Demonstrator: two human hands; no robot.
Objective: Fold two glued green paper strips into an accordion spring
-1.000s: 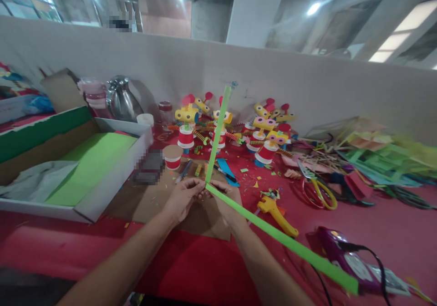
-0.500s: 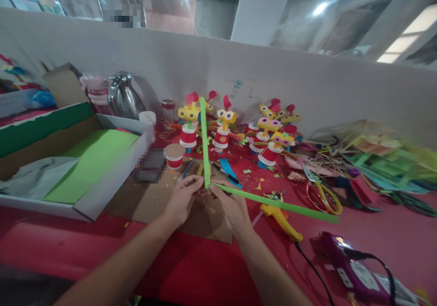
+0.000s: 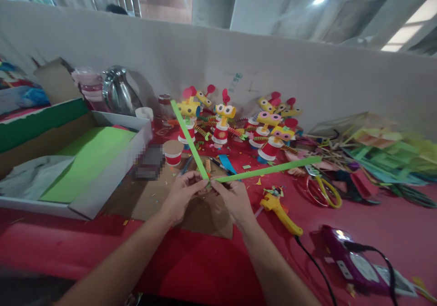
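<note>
Two arms of green paper strip [image 3: 269, 171] meet between my hands in a wide V. My left hand [image 3: 182, 194] is closed, thumb and fingers pinching the strip where the arms meet. Pressed up beside it, my right hand [image 3: 232, 199] pinches the same joint from the other side. One arm slants up to the left, the other reaches right. Whether this is one folded strip or two joined ones I cannot tell. Below the hands lies a brown cardboard sheet [image 3: 150, 206]. A red and white paper cup [image 3: 173, 153] stands to the left.
Several paper-cup figures [image 3: 221, 130] stand at the back. A white box [image 3: 112, 174] with green paper is on the left, near a steel jug [image 3: 121, 92]. To the right are a yellow glue gun [image 3: 282, 215], scissors [image 3: 324, 190], a purple device [image 3: 355, 260] and piled coloured paper [image 3: 382, 151].
The left-hand arm of the strip has tilted from upright to the left. The right-hand arm has swung upward. Both hands still pinch the joint.
</note>
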